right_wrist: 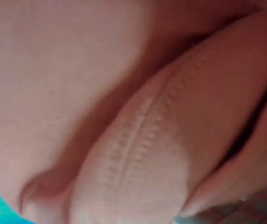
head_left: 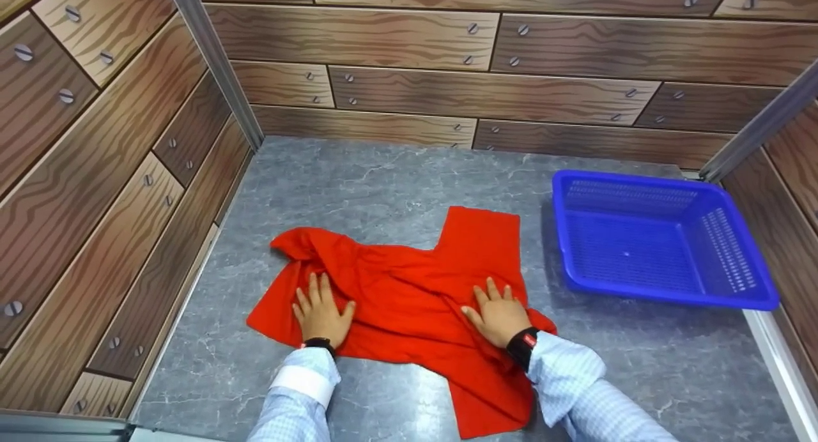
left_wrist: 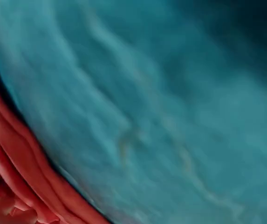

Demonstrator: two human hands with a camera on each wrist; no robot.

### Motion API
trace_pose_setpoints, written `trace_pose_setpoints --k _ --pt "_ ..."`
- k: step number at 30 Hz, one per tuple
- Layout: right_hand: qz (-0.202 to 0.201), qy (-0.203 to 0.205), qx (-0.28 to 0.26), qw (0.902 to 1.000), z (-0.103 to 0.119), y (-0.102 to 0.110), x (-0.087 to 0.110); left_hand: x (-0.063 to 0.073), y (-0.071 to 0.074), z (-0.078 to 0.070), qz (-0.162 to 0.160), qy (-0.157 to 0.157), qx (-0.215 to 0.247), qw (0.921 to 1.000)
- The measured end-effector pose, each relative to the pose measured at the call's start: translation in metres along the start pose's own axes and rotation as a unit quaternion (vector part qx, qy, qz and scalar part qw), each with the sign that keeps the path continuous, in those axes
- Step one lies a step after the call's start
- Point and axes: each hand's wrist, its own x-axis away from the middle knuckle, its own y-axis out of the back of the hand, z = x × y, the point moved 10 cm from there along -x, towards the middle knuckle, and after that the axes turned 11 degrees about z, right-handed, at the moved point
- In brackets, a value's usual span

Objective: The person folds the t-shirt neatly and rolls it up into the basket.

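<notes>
A red T-shirt [head_left: 399, 301] lies spread and wrinkled on the grey marbled surface, one sleeve toward the back and the other toward the front. My left hand [head_left: 323, 313] rests on its left part, fingers extended, close to a folded-over corner. On the right part, below the far sleeve, my right hand [head_left: 500, 315] lies with its fingers spread on the cloth. The left wrist view catches red folds [left_wrist: 30, 158] at its lower left. A close, blurred stretch of cloth with a stitched seam [right_wrist: 142, 126] fills most of the right wrist view.
A blue plastic basket [head_left: 639, 295] with perforated sides stands right of the shirt. Wood-patterned panels [head_left: 396, 39] wall the surface at the back, left and right, with metal corner posts [head_left: 220, 62] between them.
</notes>
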Motion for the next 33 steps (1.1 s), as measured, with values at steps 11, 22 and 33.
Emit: trace_pose_setpoints --k 11,22,33 --pt "0.012 -0.052 -0.023 0.9983 -0.021 0.005 -0.021 0.011 -0.013 0.007 0.09 0.008 -0.09 0.9919" --pt "0.017 -0.067 -0.053 0.9962 -0.05 0.012 -0.033 0.016 0.01 -0.008 0.157 0.089 -0.16 0.9705" --pt "-0.051 -0.029 -0.034 0.9977 -0.027 0.034 -0.005 0.007 0.028 -0.056 0.024 0.004 -0.208 0.9779"
